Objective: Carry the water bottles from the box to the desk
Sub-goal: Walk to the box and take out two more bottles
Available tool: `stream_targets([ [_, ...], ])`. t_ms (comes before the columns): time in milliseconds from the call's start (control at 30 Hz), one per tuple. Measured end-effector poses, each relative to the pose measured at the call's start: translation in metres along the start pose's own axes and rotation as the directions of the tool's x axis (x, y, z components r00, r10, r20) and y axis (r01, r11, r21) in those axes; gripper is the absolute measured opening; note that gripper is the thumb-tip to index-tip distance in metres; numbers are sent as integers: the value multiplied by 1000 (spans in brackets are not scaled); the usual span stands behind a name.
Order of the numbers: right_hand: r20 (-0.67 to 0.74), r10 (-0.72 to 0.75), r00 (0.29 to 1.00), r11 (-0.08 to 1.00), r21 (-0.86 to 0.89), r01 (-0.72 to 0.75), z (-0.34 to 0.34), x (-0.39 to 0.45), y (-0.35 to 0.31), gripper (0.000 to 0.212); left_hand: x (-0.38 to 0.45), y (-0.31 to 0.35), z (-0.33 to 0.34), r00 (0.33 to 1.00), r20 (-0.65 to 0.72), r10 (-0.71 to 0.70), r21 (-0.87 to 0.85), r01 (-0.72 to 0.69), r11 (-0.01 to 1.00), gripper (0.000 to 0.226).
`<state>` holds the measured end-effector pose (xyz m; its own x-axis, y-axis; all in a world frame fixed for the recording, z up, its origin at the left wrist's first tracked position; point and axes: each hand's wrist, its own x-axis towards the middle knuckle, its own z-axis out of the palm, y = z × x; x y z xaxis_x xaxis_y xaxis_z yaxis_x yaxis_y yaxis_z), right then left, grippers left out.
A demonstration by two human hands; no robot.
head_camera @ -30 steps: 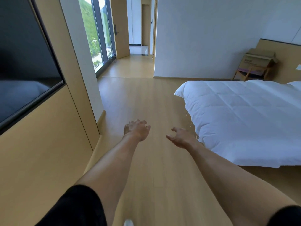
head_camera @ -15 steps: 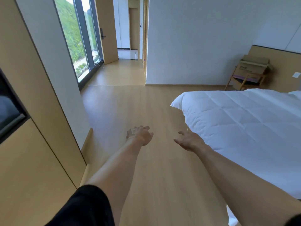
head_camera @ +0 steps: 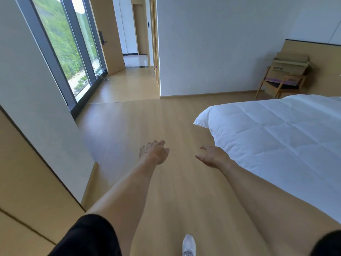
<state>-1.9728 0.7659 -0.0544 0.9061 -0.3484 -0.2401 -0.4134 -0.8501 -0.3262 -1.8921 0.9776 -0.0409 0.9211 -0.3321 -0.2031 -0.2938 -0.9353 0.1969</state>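
Observation:
A brown cardboard box sits on a wooden chair in the far right corner, beside the headboard wall. No water bottle shows, and the desk is out of view. Both my arms stretch out in front of me over the wooden floor. My left hand hangs with loosely curled fingers and holds nothing. My right hand is spread with relaxed fingers, also holding nothing. Both hands are far from the box.
A bed with a white duvet fills the right side. A tall window and a tan wall panel line the left. A wooden floor leads to a hallway. My white shoe shows at the bottom.
The view has moved forward along the floor and turned slightly right; the dark screen on the left has slid out of view. My left hand's fingers have loosened. Both hands still hold nothing.

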Motion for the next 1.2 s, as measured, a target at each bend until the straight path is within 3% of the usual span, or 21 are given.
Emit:
stream_targets([
  [367,-15,-54,998,997,47,55,-62,243,-34,59,225,-3,-65,998,-40,-57,49,59,997,53],
  [700,37,-62,997,998,32,60,-89,399,-79,59,397,-10,-92,999,-34,-32,17,33,999,53],
  [1200,-33,127,991,991,50,-125,-142,678,-153,59,737,-46,-164,991,-25,133,38,-132,991,52],
])
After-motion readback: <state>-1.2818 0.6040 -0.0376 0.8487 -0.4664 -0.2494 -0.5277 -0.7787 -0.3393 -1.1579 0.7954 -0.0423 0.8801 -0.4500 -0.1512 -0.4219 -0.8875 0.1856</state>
